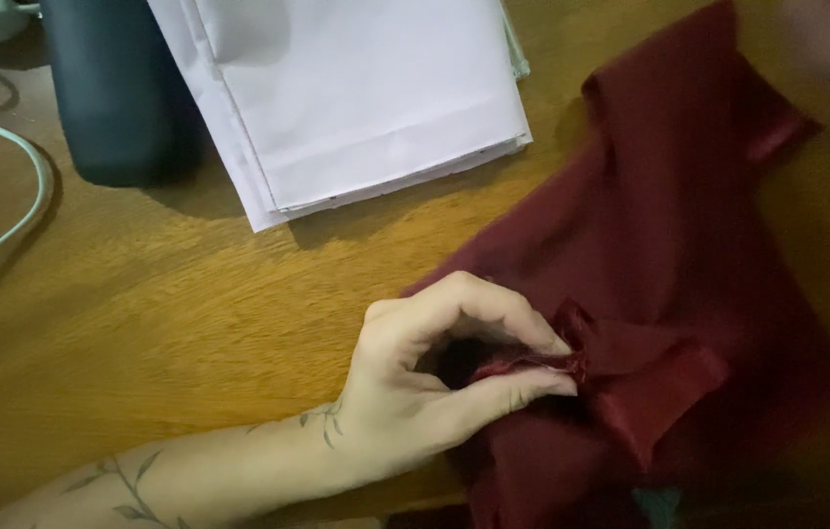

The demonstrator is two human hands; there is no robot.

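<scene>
The left hand (435,377) had its grip nearly closed: thumb and forefinger pinched a raw, frayed edge of the dark red fabric (670,255), with the remaining fingers curled above, leaving a small hollow inside the hand. The pinched edge stood gathered into a short ridge at the fingertips. The forearm, marked with a leafy vine tattoo, lay along the wooden surface (190,323) from the lower left. The right hand was not clearly in view; a pale blur at the upper right corner could not be identified, so its grip could not be reported. The fabric lay on the right half of the surface, rumpled and folded over itself, with a shinier band or hem showing just right of the pinch and another near its upper right edge. That portion was motion-blurred. As to progress, the cloth appeared loosely bunched rather than flat or neatly folded, so whatever arranging was in hand looked to be at an early stage, with only one edge secured. Farther out, a stack of folded white cloth (366,98) lay at the top centre, apart from the red fabric. A dark cylindrical container (111,88) stood just left of it, and a white cable (18,211) looped along the far left.
</scene>
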